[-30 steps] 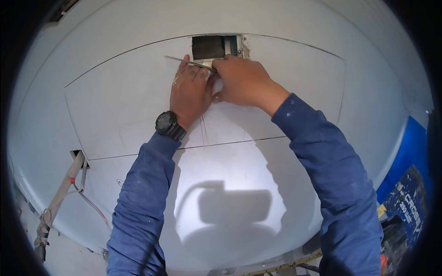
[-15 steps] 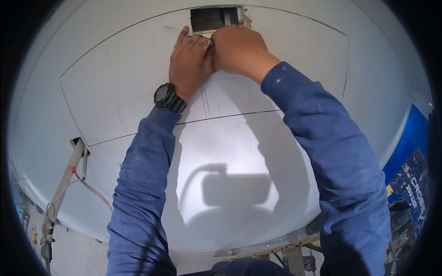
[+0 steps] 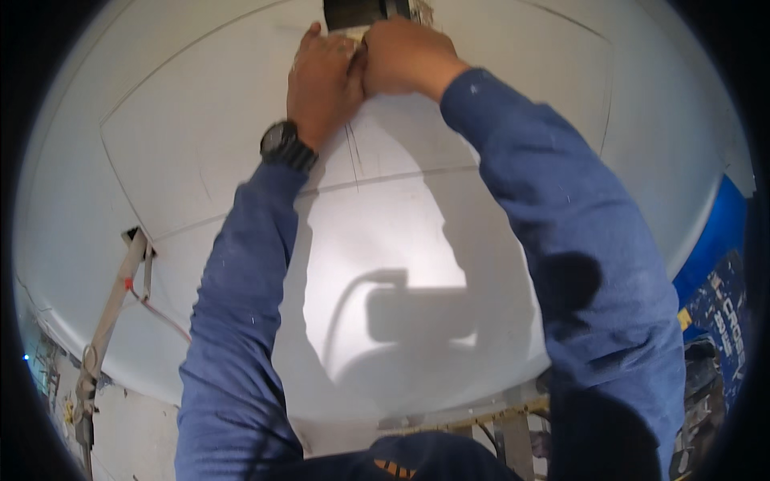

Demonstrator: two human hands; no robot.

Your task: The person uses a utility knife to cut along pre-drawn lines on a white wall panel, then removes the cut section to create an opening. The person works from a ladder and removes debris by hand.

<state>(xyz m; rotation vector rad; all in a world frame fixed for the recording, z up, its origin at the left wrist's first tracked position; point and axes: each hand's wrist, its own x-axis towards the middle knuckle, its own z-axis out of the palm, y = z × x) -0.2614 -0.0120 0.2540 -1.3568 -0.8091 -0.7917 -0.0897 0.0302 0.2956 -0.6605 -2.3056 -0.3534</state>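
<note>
Both my hands meet at the lower edge of a dark rectangular opening [image 3: 350,13] cut in a large curved white panel [image 3: 216,128]. My left hand [image 3: 322,78] lies against the panel with its fingers bent and one finger sticking up at its outer side. Pressed close beside it, my right hand [image 3: 407,58] is closed like a fist, its back toward me. A pale edge or strip shows just above the knuckles, but what the fingers grip is hidden. A black watch [image 3: 287,146] is on my left wrist.
Dark drawn lines [image 3: 385,179] mark a big outline on the panel. At left, a pole-like tube [image 3: 119,301] with a red and pale cable [image 3: 156,313] reaches a small hole [image 3: 132,236]. A blue object [image 3: 716,232] and a dark blue printed box [image 3: 728,321] stand at right.
The view has shifted slightly, so the opening and both hands appear higher. My hands stay together at the opening's lower edge with much the same grip.
</note>
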